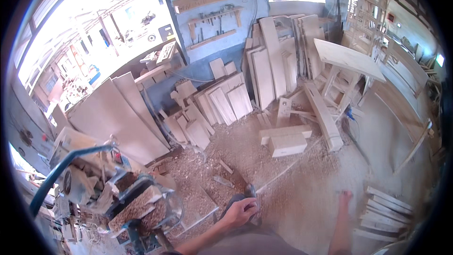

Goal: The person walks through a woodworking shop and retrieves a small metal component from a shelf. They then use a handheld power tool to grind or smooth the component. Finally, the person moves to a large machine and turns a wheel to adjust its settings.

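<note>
My left hand point(241, 210) hangs low in front of my body with its fingers curled together. Whatever they may hold is hidden or too small to name. Just beyond it, my dark trouser leg and shoe point(250, 190) show over the floor. My right hand point(346, 197) is out to the right, above the dusty floor, its fingers smeared and hard to read. Nearest to that hand lies a stack of pale wooden slats point(384, 212). Ahead of my left hand, small wood offcuts point(223, 181) lie among shavings.
At left stands a woodworking machine point(141, 208) heaped with sawdust, a blue-green curved bar point(66, 163) beside it. Boards point(266, 66) lean along the blue wall. Thick timber blocks point(288, 144) and a long beam point(323, 115) lie ahead, near a tilted wooden tabletop point(349, 59).
</note>
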`<action>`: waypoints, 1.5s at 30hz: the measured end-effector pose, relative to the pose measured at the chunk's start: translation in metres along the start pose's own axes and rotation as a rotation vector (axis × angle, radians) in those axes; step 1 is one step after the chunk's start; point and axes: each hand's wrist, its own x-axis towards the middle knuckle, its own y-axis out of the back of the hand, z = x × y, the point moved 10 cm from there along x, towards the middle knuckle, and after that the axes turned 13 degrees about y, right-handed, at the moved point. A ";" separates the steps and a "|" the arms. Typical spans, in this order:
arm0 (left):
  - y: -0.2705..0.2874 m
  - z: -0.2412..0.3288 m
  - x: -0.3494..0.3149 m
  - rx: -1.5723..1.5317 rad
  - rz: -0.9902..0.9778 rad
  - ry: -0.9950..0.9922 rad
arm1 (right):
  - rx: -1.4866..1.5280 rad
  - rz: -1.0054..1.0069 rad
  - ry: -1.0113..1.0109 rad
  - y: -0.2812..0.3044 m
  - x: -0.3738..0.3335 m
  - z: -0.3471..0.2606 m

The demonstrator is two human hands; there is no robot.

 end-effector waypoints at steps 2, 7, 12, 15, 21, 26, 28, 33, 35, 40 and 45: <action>0.039 -0.022 0.043 -0.006 0.072 0.099 | 0.369 -0.216 -0.094 -0.133 0.077 -0.136; 0.149 -0.014 0.160 -0.137 0.225 0.237 | 0.464 -0.399 0.284 -0.247 0.166 -0.518; 0.332 0.045 0.207 -0.150 0.531 0.203 | 0.577 -0.443 0.369 -0.377 0.216 -0.699; 0.432 0.079 0.204 -0.202 0.749 0.090 | 0.629 -0.470 0.465 -0.384 0.254 -0.841; 0.502 0.064 0.174 -0.391 1.017 0.080 | 0.841 -0.398 0.686 -0.454 0.326 -1.041; 0.459 0.038 0.191 -0.489 1.004 0.368 | 0.843 -0.293 0.824 -0.511 0.371 -1.186; 0.444 0.053 0.206 -0.476 0.971 0.485 | 0.938 -0.219 0.940 -0.537 0.385 -1.235; 0.456 0.098 0.256 -0.491 0.941 0.533 | 0.965 -0.150 0.978 -0.610 0.410 -1.312; 0.472 0.083 0.268 -0.620 1.042 0.380 | 0.930 -0.104 1.046 -0.628 0.411 -1.330; 0.528 0.096 0.279 -0.589 1.100 0.511 | 0.880 -0.092 1.230 -0.663 0.409 -1.354; 0.559 0.144 0.299 -0.489 1.214 0.516 | 0.795 -0.078 1.366 -0.662 0.406 -1.370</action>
